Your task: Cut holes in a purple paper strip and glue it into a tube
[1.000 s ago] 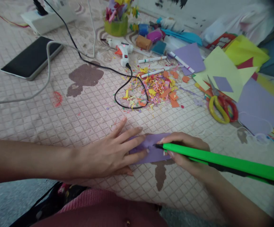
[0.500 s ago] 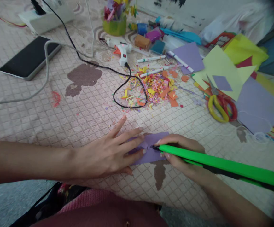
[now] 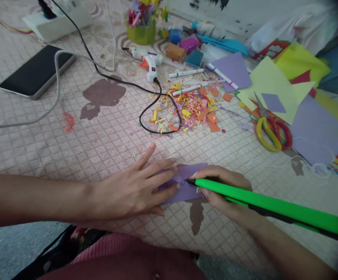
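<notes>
grips a green-and-black pen [image 3: 259,197] near its tip in the right hand [image 3: 234,177], with fingers closed around the barrel; presses the left hand [image 3: 130,188], spread wide and holding nothing, onto a purple slip [image 3: 193,171] on the tablecloth [image 3: 113,140] at near centre, with the pen tip beside a ring-like mark [image 3: 183,182]. risks a stray line from any slide of the purple slip, pinned mainly at its left end, and smudging by the left hand so near the ink. counts one pen, one slip; at right, one pair of scissors [image 3: 263,112]; at far centre, one glue gun [image 3: 151,75], four coloured blocks [image 3: 176,52], at least three white sticks [image 3: 186,73]; at far left, one power strip [image 3: 52,30]; paper scraps [image 3: 196,111] beyond counting.
</notes>
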The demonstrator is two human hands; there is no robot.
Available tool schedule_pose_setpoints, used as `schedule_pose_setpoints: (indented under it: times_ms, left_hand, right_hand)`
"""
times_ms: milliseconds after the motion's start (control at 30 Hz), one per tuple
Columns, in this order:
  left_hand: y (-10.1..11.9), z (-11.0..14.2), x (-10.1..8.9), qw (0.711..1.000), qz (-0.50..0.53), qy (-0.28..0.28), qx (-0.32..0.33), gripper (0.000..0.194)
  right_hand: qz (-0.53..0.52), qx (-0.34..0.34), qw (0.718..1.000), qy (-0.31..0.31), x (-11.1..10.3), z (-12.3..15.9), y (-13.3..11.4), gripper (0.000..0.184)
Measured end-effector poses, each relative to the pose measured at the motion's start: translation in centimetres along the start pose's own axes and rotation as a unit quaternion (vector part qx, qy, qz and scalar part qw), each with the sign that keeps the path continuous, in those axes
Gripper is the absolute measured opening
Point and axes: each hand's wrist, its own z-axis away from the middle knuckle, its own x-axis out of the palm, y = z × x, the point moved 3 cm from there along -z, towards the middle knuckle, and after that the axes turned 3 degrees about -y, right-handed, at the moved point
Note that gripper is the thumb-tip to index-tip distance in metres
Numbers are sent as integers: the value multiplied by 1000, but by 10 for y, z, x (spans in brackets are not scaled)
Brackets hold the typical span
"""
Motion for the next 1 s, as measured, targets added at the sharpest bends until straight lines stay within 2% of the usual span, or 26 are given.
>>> schedule_pose_setpoints:
  times_ms: [700,867,1000]
  left_hand:
    - [-1,0,3,1000,24,5,-4,40]
    - [0,-1,4,1000,23,2,-6,40]
    - [-1,-1,1,1000,28,4,-8,40]
  right_hand:
    - [-13,10,1000,-10,2,3,4,23]
    - [-1,-9,999,-43,2,2,8,24]
    - [0,-23,999,-39,2,0,5,19]
